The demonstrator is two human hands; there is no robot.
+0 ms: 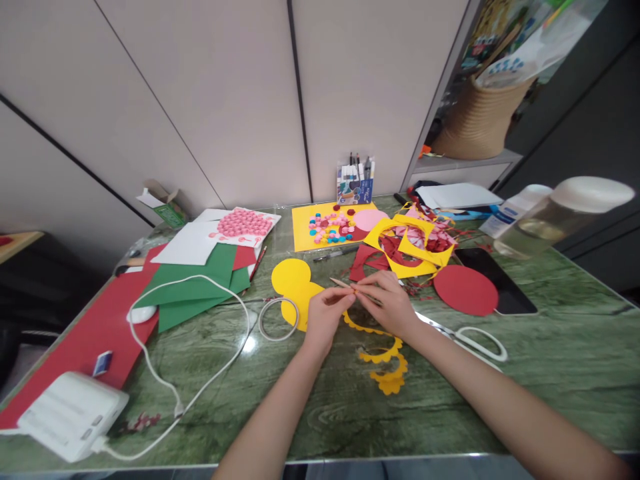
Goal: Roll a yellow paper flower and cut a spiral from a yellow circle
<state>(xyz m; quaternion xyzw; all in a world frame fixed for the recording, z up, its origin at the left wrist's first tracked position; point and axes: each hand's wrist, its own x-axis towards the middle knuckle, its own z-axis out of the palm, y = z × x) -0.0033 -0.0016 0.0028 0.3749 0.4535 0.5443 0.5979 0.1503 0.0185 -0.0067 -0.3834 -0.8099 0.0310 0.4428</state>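
Over there the left hand [325, 313] and right hand [385, 303] pinch a scalloped yellow strip [391, 385] and pointed stick [341, 283]; the strip trails over the bench [565, 360]. Beyond, a pack [355, 189] holds pens [358, 164], a lidded bottle [555, 217] pale liquid [531, 230].

Seen from my remote station, it's most likely a home, in a spot used for crafts: a basket [480, 127] on a shelf [453, 165], pale panels [225, 100] behind a green table [575, 360], and on it a phone [520, 297], a jug [533, 223], pens [367, 168], scissors [445, 329] and cut paper [392, 382].
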